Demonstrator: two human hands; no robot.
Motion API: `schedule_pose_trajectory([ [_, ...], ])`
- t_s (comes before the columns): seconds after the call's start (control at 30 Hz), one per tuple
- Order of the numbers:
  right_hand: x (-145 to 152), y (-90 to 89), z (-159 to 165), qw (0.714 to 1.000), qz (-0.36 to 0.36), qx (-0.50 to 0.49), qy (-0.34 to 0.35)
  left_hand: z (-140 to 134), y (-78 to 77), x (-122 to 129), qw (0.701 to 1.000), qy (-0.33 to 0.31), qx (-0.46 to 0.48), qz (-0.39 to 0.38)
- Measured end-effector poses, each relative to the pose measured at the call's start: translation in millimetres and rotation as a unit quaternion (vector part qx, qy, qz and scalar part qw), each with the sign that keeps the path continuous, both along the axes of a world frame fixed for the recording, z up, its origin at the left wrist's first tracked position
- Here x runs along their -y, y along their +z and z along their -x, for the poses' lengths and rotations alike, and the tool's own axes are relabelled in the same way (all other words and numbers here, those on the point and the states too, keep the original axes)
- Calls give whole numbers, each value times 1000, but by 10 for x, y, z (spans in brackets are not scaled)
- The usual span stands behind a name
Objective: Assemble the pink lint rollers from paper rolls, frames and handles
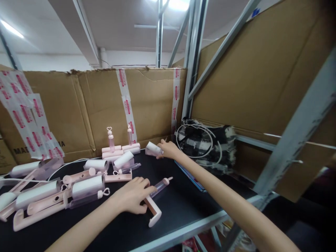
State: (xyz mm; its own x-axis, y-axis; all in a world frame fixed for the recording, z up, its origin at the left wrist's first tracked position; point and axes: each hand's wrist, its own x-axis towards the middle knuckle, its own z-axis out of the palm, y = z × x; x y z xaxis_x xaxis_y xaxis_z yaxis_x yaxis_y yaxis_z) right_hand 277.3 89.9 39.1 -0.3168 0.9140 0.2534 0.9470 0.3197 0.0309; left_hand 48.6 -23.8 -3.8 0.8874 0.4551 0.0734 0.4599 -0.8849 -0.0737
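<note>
My left hand (135, 196) is low over the black surface, thumb and fingers closed around a pale pink bracket-shaped handle (156, 214). A clear tube (160, 186) with a pink tip juts out beside its fingers, partly hidden by them. Farther back, my right hand (169, 149) grips the right end of a white roll (153, 147) in a clear cover, much like a lint roller. Left of my left hand lie a pink handle (118, 177) and another white roll (88, 185) in a clear cover.
Several rolls, handles and tubes crowd the left side; pink pieces (112, 153) are stacked at the back. A blue-edged flat device (191, 177) lies under my right forearm. Behind it are a coiled white cable (194, 156) and checked cloth (225, 150). Cardboard (152, 101) and metal posts (193, 52) enclose the shelf.
</note>
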Motion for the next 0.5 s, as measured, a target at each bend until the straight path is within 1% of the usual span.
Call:
schedule_pose_trajectory([
  [0.07, 167, 16, 69, 998, -36, -33, 31, 7, -5, -53, 1000, -6, 5, 16],
  [0.1, 262, 24, 109, 996, -49, -56, 50, 17, 13, -83, 999, -11, 29, 40],
  [0.13, 356, 31, 152, 991, -56, -94, 76, 32, 41, -113, 994, -11, 69, 78],
  [0.17, 442, 35, 197, 981, -57, -146, 114, 50, 73, -141, 983, -3, 125, 131],
  [0.2, 515, 34, 243, 964, -57, -204, 164, 69, 105, -167, 961, 11, 190, 199],
  [0.23, 574, 28, 291, 939, -57, -261, 219, 90, 131, -187, 926, 29, 256, 275],
  [0.27, 618, 15, 339, 910, -58, -308, 273, 109, 148, -200, 879, 46, 319, 351],
  [0.3, 648, -5, 385, 883, -55, -339, 319, 127, 152, -202, 823, 59, 375, 423],
  [0.33, 669, -32, 427, 867, -48, -350, 352, 144, 144, -193, 766, 64, 420, 483],
  [0.37, 682, -64, 461, 858, -31, -354, 370, 159, 124, -174, 717, 66, 453, 526],
  [0.4, 692, -98, 487, 855, -4, -355, 377, 173, 96, -145, 685, 64, 474, 549],
  [0.43, 702, -133, 502, 855, 31, -352, 380, 187, 64, -111, 671, 65, 484, 558],
  [0.47, 714, -167, 510, 854, 68, -345, 383, 202, 36, -73, 673, 69, 485, 555],
  [0.5, 733, -196, 510, 851, 104, -338, 389, 219, 15, -36, 690, 77, 479, 537],
])
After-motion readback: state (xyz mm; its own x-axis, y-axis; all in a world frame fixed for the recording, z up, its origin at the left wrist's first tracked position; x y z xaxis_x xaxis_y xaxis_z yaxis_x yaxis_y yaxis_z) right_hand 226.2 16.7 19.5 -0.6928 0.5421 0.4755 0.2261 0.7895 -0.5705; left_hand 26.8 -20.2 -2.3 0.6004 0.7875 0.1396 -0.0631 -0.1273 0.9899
